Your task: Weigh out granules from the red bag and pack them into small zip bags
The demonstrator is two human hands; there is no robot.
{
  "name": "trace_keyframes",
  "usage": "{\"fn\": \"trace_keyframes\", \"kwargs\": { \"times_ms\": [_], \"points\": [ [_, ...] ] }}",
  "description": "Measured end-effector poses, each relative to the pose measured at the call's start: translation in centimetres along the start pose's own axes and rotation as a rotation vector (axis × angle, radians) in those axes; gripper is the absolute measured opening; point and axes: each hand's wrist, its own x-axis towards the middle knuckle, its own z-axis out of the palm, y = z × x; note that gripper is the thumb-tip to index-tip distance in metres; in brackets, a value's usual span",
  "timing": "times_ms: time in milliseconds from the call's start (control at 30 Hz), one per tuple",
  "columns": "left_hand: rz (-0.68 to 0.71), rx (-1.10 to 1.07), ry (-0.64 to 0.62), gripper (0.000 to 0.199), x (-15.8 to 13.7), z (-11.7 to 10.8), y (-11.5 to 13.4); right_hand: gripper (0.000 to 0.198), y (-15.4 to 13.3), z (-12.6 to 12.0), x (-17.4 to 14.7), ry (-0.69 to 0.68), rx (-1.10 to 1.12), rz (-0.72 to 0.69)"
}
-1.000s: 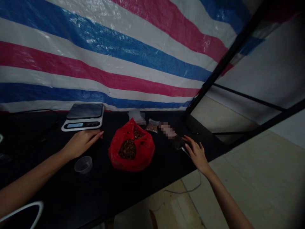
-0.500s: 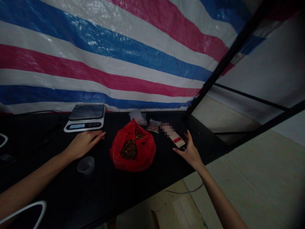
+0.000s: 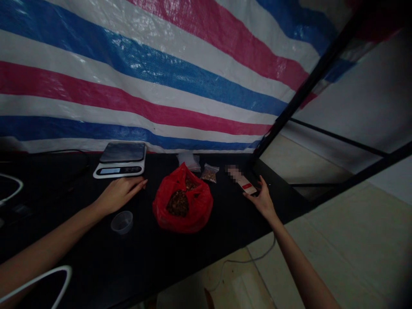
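Observation:
My left hand (image 3: 120, 193) lies on the black table just in front of a white kitchen scale (image 3: 121, 161), fingers stretched out and holding nothing. A clear round plastic cup (image 3: 122, 222) stands close below that wrist. My right hand (image 3: 264, 201) is at the near end of a phone (image 3: 247, 185), its thumb at one corner and a finger along the other side. Part of the phone screen is blurred out. Between my hands sits an open red plastic bag (image 3: 201, 212) with small brown pieces (image 3: 178, 204) inside.
Behind the red bag are a small zip bag of brown bits (image 3: 210, 173) and a stack of clear plastic bags (image 3: 189, 161). A striped sheet (image 3: 144, 103) hangs along the back. A black metal frame (image 3: 299, 96) rises at the right. A white curved loop (image 3: 66, 272) shows lower left.
The whole view has shifted slightly, so things appear farther right. My right thumb and finger sit a little closer about the phone's near end. My left hand stays in front of the scale.

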Motion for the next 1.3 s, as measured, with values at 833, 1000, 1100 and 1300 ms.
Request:
{"fn": "trace_keyframes", "kwargs": {
  "times_ms": [833,1000,1100,1300],
  "points": [
    [0.007,-0.029,0.003,0.040,-0.1,0.1,0.0,0.050,-7.3,-0.2,3.9,0.104,0.109,-0.163],
    [-0.001,-0.031,0.000,0.040,-0.1,0.0,0.1,0.025,-12.3,3.2,2.4,-0.070,0.172,-0.331],
    [-0.008,-0.035,-0.011,0.039,0.0,-0.1,0.2,0.023,-15.2,5.6,1.8,-0.115,0.173,-0.352],
    [-0.016,-0.049,-0.025,0.040,0.0,-0.2,0.2,0.027,-17.1,8.4,0.5,-0.202,0.052,-0.443]
  ]
}}
